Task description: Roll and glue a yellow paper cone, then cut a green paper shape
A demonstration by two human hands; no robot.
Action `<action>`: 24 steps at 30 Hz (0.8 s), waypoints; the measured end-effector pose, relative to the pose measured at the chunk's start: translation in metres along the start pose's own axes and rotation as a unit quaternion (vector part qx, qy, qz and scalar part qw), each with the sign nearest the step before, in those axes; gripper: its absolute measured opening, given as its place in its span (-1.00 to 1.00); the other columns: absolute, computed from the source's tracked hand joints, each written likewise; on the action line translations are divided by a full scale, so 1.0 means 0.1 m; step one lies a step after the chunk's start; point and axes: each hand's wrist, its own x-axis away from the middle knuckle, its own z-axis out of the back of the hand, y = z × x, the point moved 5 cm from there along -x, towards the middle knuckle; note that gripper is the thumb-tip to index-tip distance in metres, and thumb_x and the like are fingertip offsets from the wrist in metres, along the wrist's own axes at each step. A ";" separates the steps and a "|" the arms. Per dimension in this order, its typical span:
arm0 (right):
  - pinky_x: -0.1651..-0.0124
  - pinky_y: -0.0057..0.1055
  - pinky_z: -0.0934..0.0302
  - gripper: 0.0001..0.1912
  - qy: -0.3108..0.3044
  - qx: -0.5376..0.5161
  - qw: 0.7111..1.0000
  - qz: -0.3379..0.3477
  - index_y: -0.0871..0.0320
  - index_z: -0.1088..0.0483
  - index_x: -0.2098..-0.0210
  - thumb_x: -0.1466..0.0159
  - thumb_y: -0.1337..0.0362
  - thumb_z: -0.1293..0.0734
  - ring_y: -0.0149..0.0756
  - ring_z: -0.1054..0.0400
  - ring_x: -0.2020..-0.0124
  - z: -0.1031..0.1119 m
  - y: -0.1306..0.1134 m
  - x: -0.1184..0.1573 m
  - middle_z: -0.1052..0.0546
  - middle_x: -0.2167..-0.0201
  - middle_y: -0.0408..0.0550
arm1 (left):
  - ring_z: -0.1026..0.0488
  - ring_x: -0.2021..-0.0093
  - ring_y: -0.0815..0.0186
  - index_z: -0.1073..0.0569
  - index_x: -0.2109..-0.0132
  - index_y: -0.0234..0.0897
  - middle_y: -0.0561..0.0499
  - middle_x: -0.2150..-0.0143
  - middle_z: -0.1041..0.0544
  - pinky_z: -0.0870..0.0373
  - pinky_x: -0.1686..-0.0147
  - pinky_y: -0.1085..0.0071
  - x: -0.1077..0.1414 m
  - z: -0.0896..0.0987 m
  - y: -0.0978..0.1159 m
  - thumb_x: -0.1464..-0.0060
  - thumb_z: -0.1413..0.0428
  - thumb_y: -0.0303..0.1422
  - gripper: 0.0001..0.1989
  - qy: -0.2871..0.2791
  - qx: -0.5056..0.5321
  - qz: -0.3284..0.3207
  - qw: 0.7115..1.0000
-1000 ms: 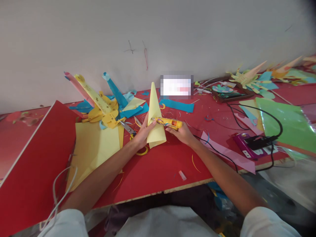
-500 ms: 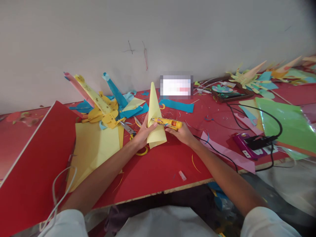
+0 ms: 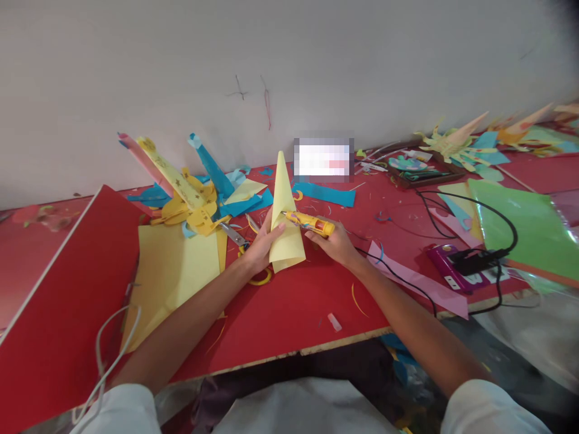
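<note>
A pale yellow paper cone [image 3: 287, 248] stands point up in front of me. My left hand [image 3: 262, 244] is closed on its left side, the thumb lying on the front and the other fingers mostly hidden behind. My right hand [image 3: 333, 242] grips a yellow hot glue gun [image 3: 312, 223], whose nozzle points left at the cone's front just above my left thumb. Whether the tip touches the paper I cannot tell. Partly under my left wrist lie scissors [image 3: 260, 278] with yellow handles. Pale yellow sheets [image 3: 176, 271] lie to the left.
A red board [image 3: 67, 301] leans at the left. Paper cones with petals [image 3: 181, 181] stand behind it. A black cord [image 3: 402, 274] runs beside my right arm near a purple power strip [image 3: 446, 268]. A pink paper strip [image 3: 420, 286], green packet [image 3: 525, 223] and tray [image 3: 425, 175] lie right.
The glue gun's nozzle has shifted slightly up and to the right along the cone's front. My left hand and the cone have hardly moved.
</note>
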 end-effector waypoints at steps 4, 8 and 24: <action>0.23 -0.27 -0.39 -0.49 0.020 0.015 1.000 -0.006 0.12 -0.57 0.22 -0.34 -0.23 -0.37 -0.13 -0.51 0.35 0.03 0.00 -0.02 -0.64 0.33 0.01 | -0.65 -0.03 -0.04 -0.37 -0.39 -0.22 -0.20 -0.08 -0.68 -0.61 -0.01 0.15 -0.01 0.02 -0.04 -0.02 -0.39 0.08 -0.10 0.014 0.020 0.039 0.999; 0.23 -0.26 -0.40 -0.50 0.028 0.031 0.999 -0.020 0.11 -0.56 0.24 -0.35 -0.23 -0.37 -0.12 -0.50 0.37 0.05 0.01 -0.03 -0.63 0.36 0.01 | -0.66 -0.02 -0.09 -0.43 -0.34 -0.26 -0.21 0.02 -0.71 -0.62 0.06 0.15 -0.01 0.03 -0.06 -0.08 -0.31 0.17 -0.15 0.012 0.040 0.077 0.996; 0.29 -0.31 -0.40 -0.52 0.016 0.006 1.000 -0.011 0.12 -0.57 0.25 -0.34 -0.19 -0.39 -0.19 -0.48 0.41 0.06 0.00 -0.02 -0.62 0.38 -0.03 | -0.63 0.23 0.15 -0.18 -0.50 -0.09 -0.06 0.04 -0.67 -0.57 0.19 0.25 0.03 0.00 0.01 0.04 -0.45 -0.17 0.03 0.001 -0.012 0.044 0.999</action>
